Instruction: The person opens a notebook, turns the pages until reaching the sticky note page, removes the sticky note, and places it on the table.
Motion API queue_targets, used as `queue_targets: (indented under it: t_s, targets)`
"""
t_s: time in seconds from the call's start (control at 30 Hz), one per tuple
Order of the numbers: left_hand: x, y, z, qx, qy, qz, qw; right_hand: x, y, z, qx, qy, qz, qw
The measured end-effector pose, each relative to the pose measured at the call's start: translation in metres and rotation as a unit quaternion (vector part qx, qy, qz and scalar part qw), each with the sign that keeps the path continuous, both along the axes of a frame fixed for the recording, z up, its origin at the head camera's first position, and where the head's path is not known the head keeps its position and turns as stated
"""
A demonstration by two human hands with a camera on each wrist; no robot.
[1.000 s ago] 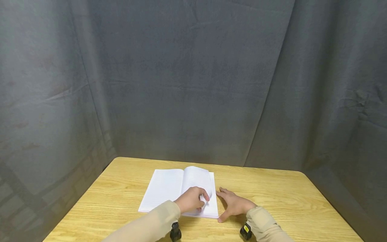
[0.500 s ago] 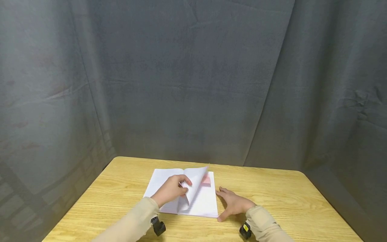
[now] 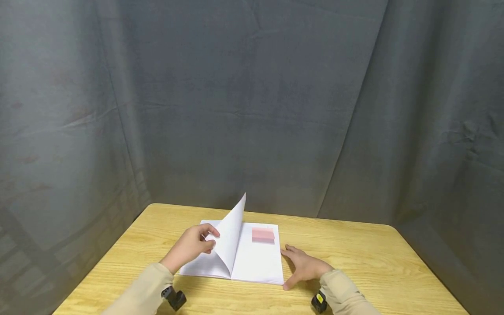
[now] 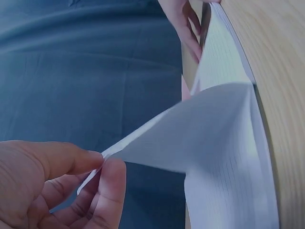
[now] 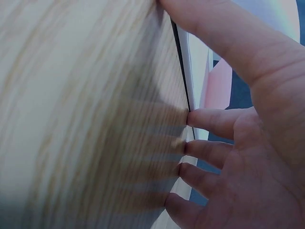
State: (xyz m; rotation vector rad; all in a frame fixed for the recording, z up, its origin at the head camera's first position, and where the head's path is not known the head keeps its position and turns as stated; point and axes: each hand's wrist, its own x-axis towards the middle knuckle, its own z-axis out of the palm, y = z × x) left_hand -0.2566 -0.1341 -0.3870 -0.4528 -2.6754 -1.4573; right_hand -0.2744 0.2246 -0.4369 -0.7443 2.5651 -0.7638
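An open notebook with lined white pages lies on the table. My left hand pinches the edge of a page between thumb and fingers, and that page stands raised and bent over the left half. The left wrist view shows the pinched page stretching from the fingertips to the spine. On the right page sits a pink sticky note, its lower edge lifted. My right hand rests spread on the table, thumb and fingertips at the notebook's right edge; the right wrist view shows its fingers fairly straight.
The wooden table reaches out on both sides of the notebook. Grey curtains hang behind it and at both sides. A small black camera is strapped to each wrist.
My left hand has moved left, lifting the page from the right half and swinging it over toward the left. This has uncovered the pink sticky note. My right hand has stayed put.
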Motion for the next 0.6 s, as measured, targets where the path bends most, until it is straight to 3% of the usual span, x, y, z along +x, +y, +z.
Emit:
queue_targets:
  t_s: [0.5,0.6]
  targets:
    - [0.017,-0.048,-0.019,0.005,-0.052,0.053,0.9972,0.002,0.001,0.005,0.001,0.001,0.002,1.0]
    - [0.018,-0.055,-0.026,0.0,-0.061,0.049,0.9969,0.002,0.0,0.004,0.001,0.0,0.002,1.0]
